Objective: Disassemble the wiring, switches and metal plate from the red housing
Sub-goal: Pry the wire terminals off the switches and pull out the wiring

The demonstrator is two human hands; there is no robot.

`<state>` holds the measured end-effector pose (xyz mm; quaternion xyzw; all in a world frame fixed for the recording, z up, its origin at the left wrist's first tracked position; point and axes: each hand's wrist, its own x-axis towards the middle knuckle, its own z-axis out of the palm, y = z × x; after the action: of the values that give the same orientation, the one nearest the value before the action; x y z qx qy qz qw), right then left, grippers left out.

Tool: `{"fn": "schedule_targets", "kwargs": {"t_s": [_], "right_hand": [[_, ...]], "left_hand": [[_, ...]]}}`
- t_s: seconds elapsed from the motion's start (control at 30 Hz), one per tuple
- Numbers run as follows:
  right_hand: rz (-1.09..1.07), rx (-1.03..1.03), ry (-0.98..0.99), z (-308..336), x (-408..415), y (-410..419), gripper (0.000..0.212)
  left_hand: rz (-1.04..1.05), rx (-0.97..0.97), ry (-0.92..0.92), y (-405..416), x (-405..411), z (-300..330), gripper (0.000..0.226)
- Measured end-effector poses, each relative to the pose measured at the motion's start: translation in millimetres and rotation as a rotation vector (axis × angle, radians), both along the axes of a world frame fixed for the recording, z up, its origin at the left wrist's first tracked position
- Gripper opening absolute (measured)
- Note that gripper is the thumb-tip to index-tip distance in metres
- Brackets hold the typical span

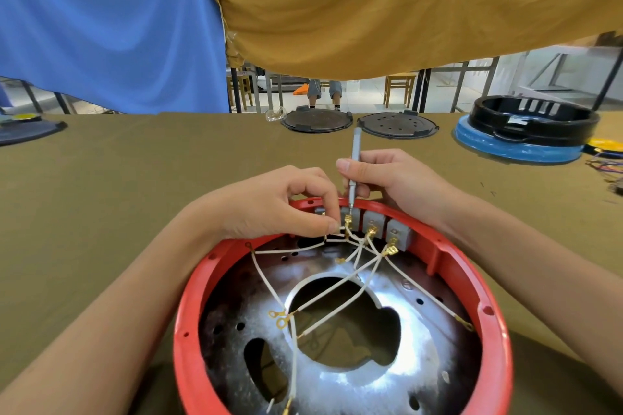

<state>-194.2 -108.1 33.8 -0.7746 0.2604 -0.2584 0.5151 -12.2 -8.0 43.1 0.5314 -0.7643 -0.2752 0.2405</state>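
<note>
The red housing [340, 330] is sitting open side up at the near edge of the table [135, 172], right in front of the person, with the metal plate [337, 364] lying inside it and white wiring [323, 296] crossing over the plate. Three grey switches [376, 224] are lining the housing's far inner wall, brass terminals plugged into them.

The left hand [269, 209] is pinching a white lead just beside the leftmost of these switches, thumb and forefinger closed on it close to its brass terminal [348, 222]. The right hand [381, 178] is holding a slim grey screwdriver [354, 172] upright, its grip wrapped around the shaft, with the tip coming down at the top of that same terminal.

The step in hand appears to be freeing this connector from its switch. To do it well, the tool tip should be levering against the brass sleeve, not the wire, while the left hand is pulling straight out along the tab's line rather than sideways. Gripping the metal itself instead of the insulation would be safer, since tugging the lead could be tearing it from its crimp. Pressure on the screwdriver should be staying light and steady; a slip would be driving the tip toward the left fingertips [333, 227], which are sitting just beside it. The other two switches are seemingly keeping their connectors, so much of the task is remaining.
</note>
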Motion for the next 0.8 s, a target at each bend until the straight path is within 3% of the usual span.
{"fn": "schedule_targets", "kwargs": {"t_s": [0.13, 0.33, 0.57, 0.73, 0.8], "right_hand": [[-0.056, -0.105, -0.108, -2.7, -0.8, 2.3, 0.030], [-0.039, -0.187, -0.102, -1.3, -1.3, 3.1, 0.026], [-0.014, -0.057, -0.041, -1.1, -1.0, 1.8, 0.043], [0.116, 0.034, 0.008, 0.4, -3.1, 4.7, 0.025], [0.075, -0.001, -0.027, -1.1, -3.3, 4.8, 0.029]], "left_hand": [[-0.004, -0.013, -0.007, -0.7, 0.5, -1.1, 0.008], [-0.006, -0.042, -0.006, -1.6, 2.4, -2.9, 0.009], [-0.031, -0.031, 0.022, -0.4, 1.7, -2.0, 0.006], [-0.038, -0.021, 0.012, -0.9, 2.7, -2.0, 0.008], [-0.034, -0.021, 0.015, -0.7, 2.8, -2.1, 0.007]]}}
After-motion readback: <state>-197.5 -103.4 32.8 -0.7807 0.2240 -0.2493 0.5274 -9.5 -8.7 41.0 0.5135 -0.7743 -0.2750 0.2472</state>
